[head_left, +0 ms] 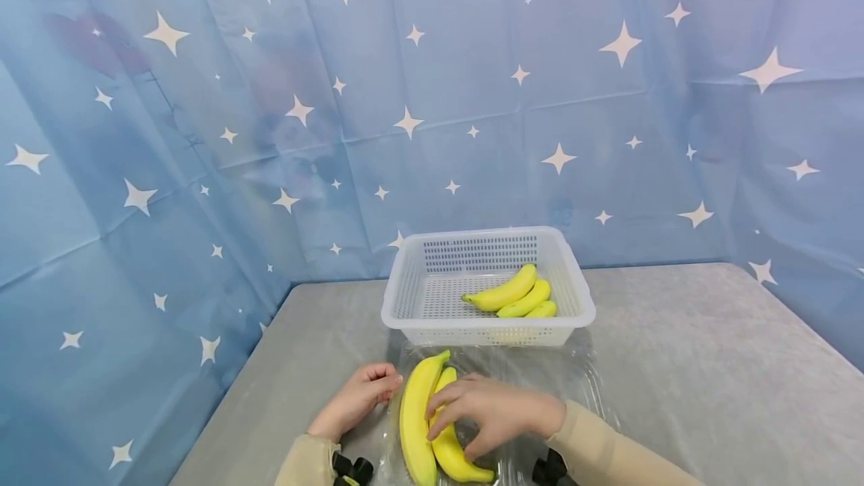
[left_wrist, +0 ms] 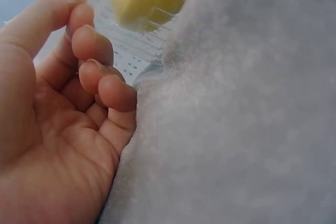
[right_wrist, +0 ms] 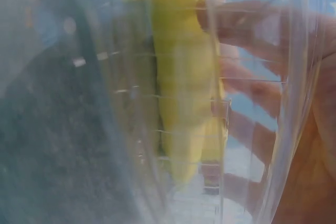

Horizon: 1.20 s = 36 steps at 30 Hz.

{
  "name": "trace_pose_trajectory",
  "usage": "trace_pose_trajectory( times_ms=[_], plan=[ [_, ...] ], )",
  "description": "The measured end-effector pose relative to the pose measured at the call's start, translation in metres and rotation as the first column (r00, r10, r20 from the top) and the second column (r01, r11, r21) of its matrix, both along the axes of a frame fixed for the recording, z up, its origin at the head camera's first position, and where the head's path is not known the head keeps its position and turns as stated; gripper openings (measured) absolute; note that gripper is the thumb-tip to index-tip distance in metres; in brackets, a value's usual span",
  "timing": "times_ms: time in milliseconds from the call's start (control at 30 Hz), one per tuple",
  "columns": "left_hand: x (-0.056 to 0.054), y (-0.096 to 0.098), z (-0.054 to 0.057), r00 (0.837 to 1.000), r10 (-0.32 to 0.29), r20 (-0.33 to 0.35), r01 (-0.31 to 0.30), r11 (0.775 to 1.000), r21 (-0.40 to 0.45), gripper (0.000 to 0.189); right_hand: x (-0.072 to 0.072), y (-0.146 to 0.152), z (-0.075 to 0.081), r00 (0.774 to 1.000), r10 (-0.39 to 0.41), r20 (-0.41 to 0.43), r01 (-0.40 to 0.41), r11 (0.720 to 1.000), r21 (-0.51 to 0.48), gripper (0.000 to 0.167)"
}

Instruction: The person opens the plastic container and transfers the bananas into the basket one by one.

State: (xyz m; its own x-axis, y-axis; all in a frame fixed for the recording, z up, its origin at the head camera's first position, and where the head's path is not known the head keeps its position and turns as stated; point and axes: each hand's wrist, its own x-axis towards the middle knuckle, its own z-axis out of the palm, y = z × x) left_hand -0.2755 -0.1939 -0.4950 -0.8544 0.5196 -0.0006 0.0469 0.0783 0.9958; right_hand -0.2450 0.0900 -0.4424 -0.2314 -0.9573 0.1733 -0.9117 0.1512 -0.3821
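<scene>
Two yellow bananas lie side by side in the left half of a clear plastic clamshell box (head_left: 553, 373), which is spread open on the table. My right hand (head_left: 489, 407) reaches over the right-hand banana (head_left: 448, 452), its thumb and fingers spanning the fruit. In the right wrist view the clear plastic stands between the camera and that banana (right_wrist: 184, 87), blurring the fingers. To the left of the other banana (head_left: 415, 418), my left hand (head_left: 364, 392) pinches the box's edge between thumb and forefinger. Its other fingers curl loosely over the palm (left_wrist: 63, 145).
Behind the box stands a white perforated plastic basket (head_left: 398, 306) with several bananas (head_left: 506, 295) at its right side. Grey table surface (head_left: 709, 366) extends to the right. A blue star-patterned curtain (head_left: 472, 156) hangs along the back and left.
</scene>
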Motion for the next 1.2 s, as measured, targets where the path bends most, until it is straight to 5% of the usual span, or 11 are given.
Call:
trace_pose_trajectory(
  times_ms=[1200],
  plan=[
    [0.0013, 0.0022, 0.0029, 0.998, 0.058, 0.035, -0.057, 0.998, -0.025, 0.023, 0.0008, -0.0007, -0.0014, 0.999, -0.038, -0.020, 0.039, 0.999, 0.022, 0.052]
  ],
)
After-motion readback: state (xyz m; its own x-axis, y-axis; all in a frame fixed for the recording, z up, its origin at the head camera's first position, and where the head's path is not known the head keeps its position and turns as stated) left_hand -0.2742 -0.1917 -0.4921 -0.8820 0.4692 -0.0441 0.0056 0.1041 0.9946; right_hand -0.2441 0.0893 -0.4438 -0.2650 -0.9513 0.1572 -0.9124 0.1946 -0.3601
